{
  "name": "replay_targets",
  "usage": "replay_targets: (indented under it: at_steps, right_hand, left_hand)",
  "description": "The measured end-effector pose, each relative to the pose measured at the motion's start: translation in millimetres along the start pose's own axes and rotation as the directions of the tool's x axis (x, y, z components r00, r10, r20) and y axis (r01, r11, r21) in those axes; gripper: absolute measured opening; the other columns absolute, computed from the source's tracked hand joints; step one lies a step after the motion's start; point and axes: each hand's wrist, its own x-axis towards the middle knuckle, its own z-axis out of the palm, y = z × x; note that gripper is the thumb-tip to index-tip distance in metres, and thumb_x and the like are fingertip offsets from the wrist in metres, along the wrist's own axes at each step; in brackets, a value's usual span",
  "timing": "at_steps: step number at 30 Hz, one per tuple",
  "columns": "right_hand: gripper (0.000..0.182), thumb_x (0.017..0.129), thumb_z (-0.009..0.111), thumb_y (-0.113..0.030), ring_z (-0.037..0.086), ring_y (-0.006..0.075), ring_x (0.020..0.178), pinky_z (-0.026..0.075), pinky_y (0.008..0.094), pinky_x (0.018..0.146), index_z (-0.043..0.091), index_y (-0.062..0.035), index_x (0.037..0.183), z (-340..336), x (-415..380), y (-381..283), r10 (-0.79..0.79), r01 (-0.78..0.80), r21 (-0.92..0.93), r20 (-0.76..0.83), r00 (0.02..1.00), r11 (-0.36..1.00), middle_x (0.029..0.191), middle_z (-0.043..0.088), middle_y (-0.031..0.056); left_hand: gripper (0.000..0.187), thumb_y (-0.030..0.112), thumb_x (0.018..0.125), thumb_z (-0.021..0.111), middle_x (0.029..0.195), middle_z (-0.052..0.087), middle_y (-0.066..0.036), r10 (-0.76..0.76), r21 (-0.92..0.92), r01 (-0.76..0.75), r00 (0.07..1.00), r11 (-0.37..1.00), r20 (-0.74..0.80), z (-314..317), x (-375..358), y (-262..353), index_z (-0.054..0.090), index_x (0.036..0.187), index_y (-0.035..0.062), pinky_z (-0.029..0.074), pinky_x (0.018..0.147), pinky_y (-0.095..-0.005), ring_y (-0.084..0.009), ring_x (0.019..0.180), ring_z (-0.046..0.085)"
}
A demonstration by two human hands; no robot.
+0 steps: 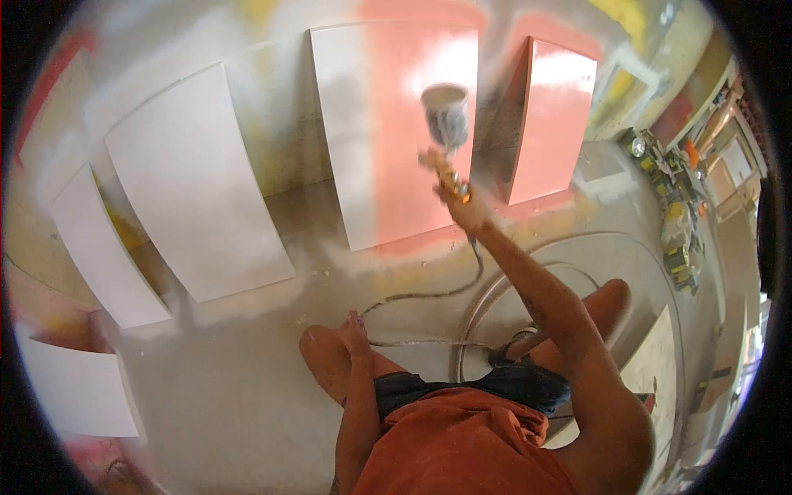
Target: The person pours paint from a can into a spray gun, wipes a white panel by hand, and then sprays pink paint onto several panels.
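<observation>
My right hand [464, 206] is wrapped round a paint spray gun [442, 167], raised before a large panel [342, 140]. On top of the gun sits a paint cup [446, 114], slightly blurred. The panel's right part is glossy pink and its left strip is still white. An air hose [425, 296] hangs from the gun and loops back to my left hand [355, 334]. That hand rests near my left knee, its fingers closed on the hose. To the right leans a narrower panel [551, 124], pink all over.
White panels [194, 181] [103, 247] lean at the left, and another white panel [78, 388] is at the lower left. More hose [487, 301] coils on the floor to the right. Cans and clutter [664, 198] line the right side.
</observation>
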Motion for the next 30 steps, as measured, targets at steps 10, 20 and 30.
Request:
replay_targets:
  at_steps: [10, 20, 30]
  right_hand:
    - [0.018, 0.094, 0.061, -0.018, 0.054, 0.0084, 0.074, 0.048, 0.0283, 0.066, 0.06, -0.0002, 0.094, 5, -2, -35, -0.23, 0.233, 0.053, -0.055, 0.972, 0.971, 0.08, 0.057, -0.0021]
    - [0.032, 0.084, 0.068, -0.038, 0.044, 0.0068, 0.051, 0.036, 0.0252, 0.043, 0.061, -0.0074, 0.094, 8, -95, 52, 0.455, -0.387, -0.319, 0.177, 0.873, 0.865, 0.069, 0.054, -0.0012]
    - [0.023, 0.093, 0.061, -0.023, 0.044, 0.0041, 0.065, 0.036, 0.0237, 0.056, 0.056, -0.0043, 0.08, 23, 14, -97, -0.222, 0.227, 0.092, -0.059, 0.973, 0.97, 0.069, 0.047, -0.006]
  left_hand:
    - [0.036, 0.032, 0.092, 0.056, 0.055, 0.042, 0.003, -0.125, -0.031, 0.123, 0.989, 0.992, -0.077, 2, 0, 7, 0.052, 0.065, 0.0078, 0.029, 0.041, -0.0246, -0.0086, 0.044, 0.036]
    - [0.036, 0.025, 0.089, 0.06, 0.054, 0.044, 0.0, 0.489, 0.775, -0.459, 0.843, 0.434, 0.226, -29, 67, -91, 0.05, 0.061, 0.0062, 0.031, 0.042, -0.0285, -0.0118, 0.046, 0.043]
    - [0.036, 0.03, 0.09, 0.057, 0.055, 0.041, 0.003, 0.16, 0.088, -0.159, 0.987, 0.983, -0.006, -8, 8, -15, 0.046, 0.063, 0.0093, 0.026, 0.039, -0.0261, -0.0091, 0.042, 0.036]
